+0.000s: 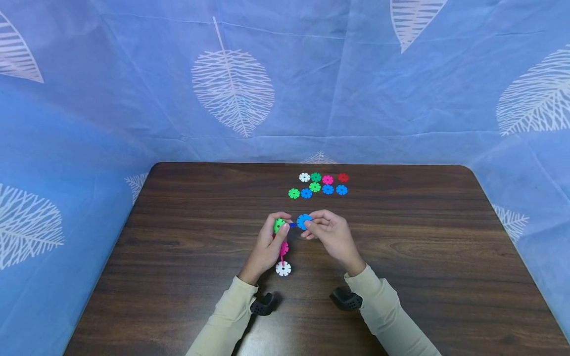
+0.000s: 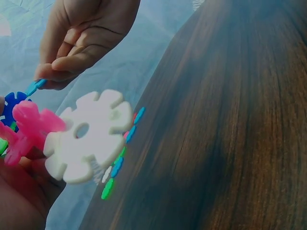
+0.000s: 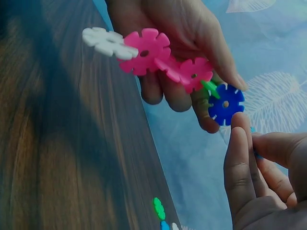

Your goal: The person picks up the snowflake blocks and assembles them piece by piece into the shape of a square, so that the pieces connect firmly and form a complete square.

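My left hand holds a chain of interlocking notched discs between thumb and fingers. A green disc shows at its thumb. Pink discs follow down the chain, and a white disc hangs at the end nearest my body. On the other side of the green one sits a dark blue disc. My right hand pinches a lighter blue disc between thumb and fingertips, its edge right at the rim of the dark blue one. Part of the chain is hidden behind the left hand in the head view.
Loose discs lie in a loose cluster near the table's far edge, among them a white disc, a red disc and several green and blue ones. The brown wooden table meets a blue leaf-print cloth behind it.
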